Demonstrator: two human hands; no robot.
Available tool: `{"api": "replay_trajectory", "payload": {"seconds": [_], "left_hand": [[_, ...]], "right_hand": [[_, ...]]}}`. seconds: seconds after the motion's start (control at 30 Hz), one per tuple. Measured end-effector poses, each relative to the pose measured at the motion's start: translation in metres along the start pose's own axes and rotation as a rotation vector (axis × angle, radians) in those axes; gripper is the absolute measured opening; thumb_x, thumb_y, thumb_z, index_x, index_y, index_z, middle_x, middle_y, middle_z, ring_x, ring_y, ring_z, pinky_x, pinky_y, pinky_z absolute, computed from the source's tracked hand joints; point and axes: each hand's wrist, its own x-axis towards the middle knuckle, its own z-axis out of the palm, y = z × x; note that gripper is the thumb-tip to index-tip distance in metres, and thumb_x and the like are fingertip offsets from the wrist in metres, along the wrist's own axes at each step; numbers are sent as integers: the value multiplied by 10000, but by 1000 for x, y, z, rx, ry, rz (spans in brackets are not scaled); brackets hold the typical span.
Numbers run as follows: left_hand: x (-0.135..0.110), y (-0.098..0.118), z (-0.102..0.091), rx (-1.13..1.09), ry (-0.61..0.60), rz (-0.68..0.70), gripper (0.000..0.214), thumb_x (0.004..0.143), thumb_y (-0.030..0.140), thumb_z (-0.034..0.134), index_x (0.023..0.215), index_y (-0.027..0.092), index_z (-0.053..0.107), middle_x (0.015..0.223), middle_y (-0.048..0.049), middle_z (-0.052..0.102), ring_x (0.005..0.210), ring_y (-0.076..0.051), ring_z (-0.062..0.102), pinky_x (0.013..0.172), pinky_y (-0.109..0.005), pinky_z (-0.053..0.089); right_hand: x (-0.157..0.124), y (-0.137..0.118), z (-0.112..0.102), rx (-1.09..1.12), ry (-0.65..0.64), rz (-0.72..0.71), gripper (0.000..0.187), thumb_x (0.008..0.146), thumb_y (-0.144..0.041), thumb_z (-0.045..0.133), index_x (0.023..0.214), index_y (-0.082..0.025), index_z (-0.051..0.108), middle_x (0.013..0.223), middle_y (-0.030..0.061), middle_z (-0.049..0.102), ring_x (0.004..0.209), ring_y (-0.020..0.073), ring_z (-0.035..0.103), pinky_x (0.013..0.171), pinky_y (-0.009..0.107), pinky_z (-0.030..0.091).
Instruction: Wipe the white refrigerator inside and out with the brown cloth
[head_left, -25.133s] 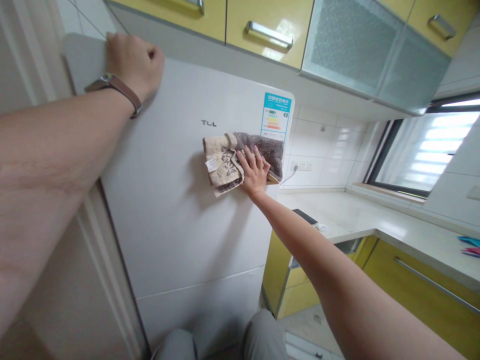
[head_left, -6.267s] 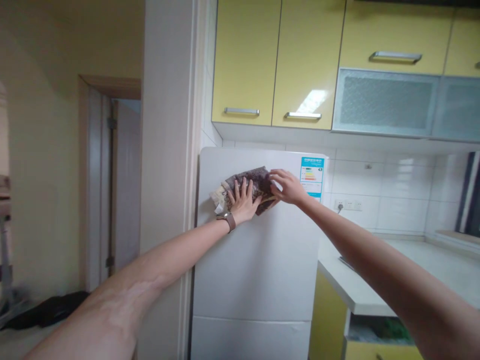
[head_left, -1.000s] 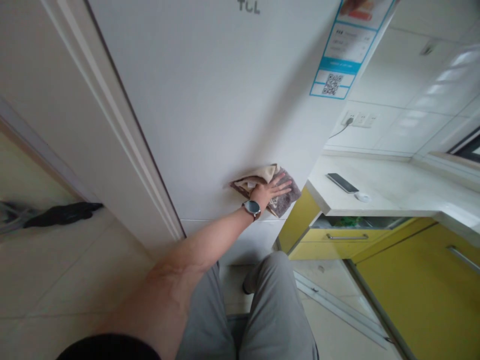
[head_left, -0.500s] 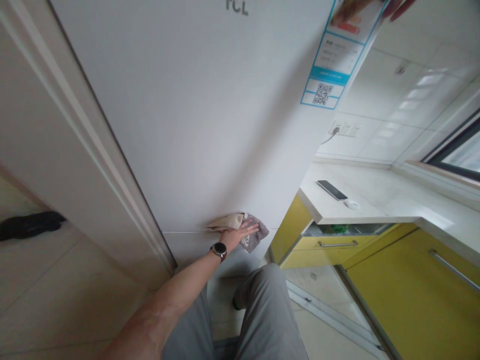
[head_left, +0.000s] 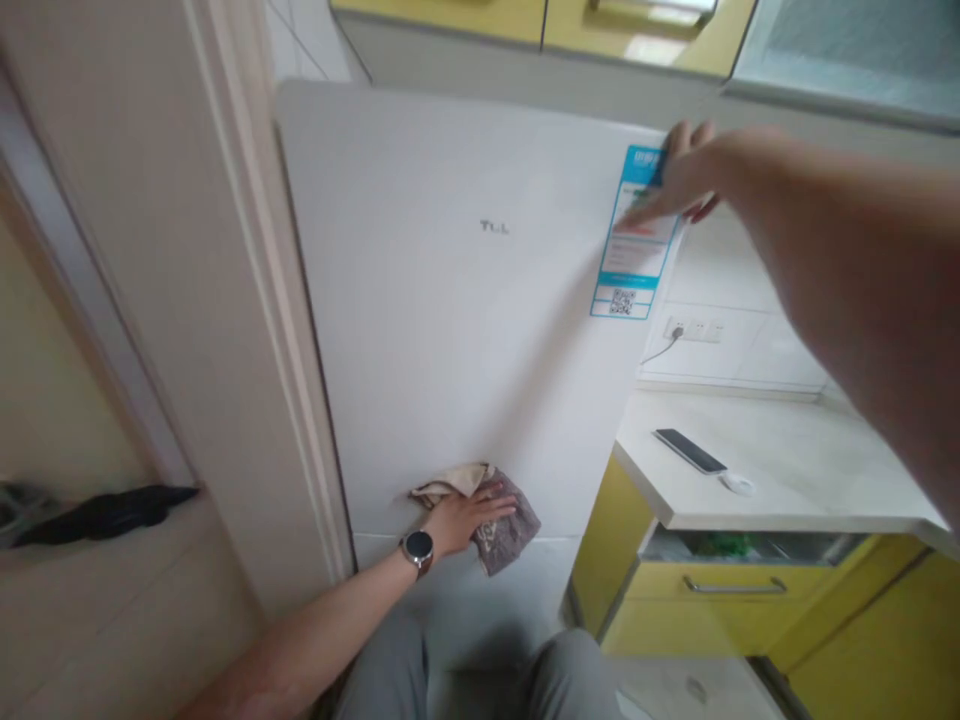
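Note:
A white fridge (head_left: 450, 330) stands in front of me. My left hand (head_left: 465, 515), with a watch on the wrist, presses a brown and beige cloth (head_left: 501, 520) flat against the lower part of the upper fridge door, just above the seam. Its fingers lie spread on the cloth. My right hand (head_left: 679, 180) reaches to the door's upper right corner, with fingers resting on the blue energy label (head_left: 634, 250) and the door edge.
A white counter (head_left: 780, 480) to the right carries a dark phone (head_left: 690, 451) and a small white object (head_left: 739, 485). Yellow cabinets (head_left: 720, 600) sit below, yellow wall cabinets above. A door frame (head_left: 255, 300) stands left of the fridge. A black thing (head_left: 105, 510) lies on the floor.
The view has tilted up, so the whole upper door shows. My left hand stays low on the door with the cloth. My right hand has come into view at the top right corner.

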Motion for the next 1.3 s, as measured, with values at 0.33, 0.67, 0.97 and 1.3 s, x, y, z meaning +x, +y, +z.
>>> {"api": "replay_trajectory", "payload": {"seconds": [0.33, 0.67, 0.97, 1.3], "left_hand": [[31, -37, -216, 132, 357, -251, 987, 806, 139, 621, 1649, 426, 195, 1731, 68, 143, 1603, -342, 78, 1041, -562, 530], [114, -42, -405, 227, 612, -353, 873, 937, 462, 587, 1656, 434, 92, 1746, 64, 0, 1591, -377, -123, 1158, -813, 150], [142, -46, -459, 227, 589, -264, 843, 922, 535, 552, 1656, 425, 152, 1741, 107, 1, 1584, -374, -158, 1179, -802, 121], [72, -102, -483, 245, 616, -457, 923, 918, 614, 533, 1658, 424, 14, 1749, 30, -58, 1586, -386, -140, 1147, -808, 110]], "right_hand": [[2, -9, 2, 84, -20, 28, 1559, 464, -918, 772, 1648, -147, 115, 1610, 321, 161, 1387, 582, 405, 1123, 643, 423], [8, -11, 11, 66, 8, 86, 1463, 436, -821, 862, 1604, -240, 199, 1557, 266, 263, 1305, 485, 547, 1047, 585, 513], [5, -6, 10, 60, -3, 71, 1364, 471, -728, 885, 1562, -215, 247, 1525, 274, 292, 1228, 459, 604, 1005, 559, 522], [11, 1, 18, 133, 37, 30, 1527, 385, -949, 753, 1609, -208, 216, 1542, 274, 276, 1277, 531, 535, 1006, 643, 504]]}}
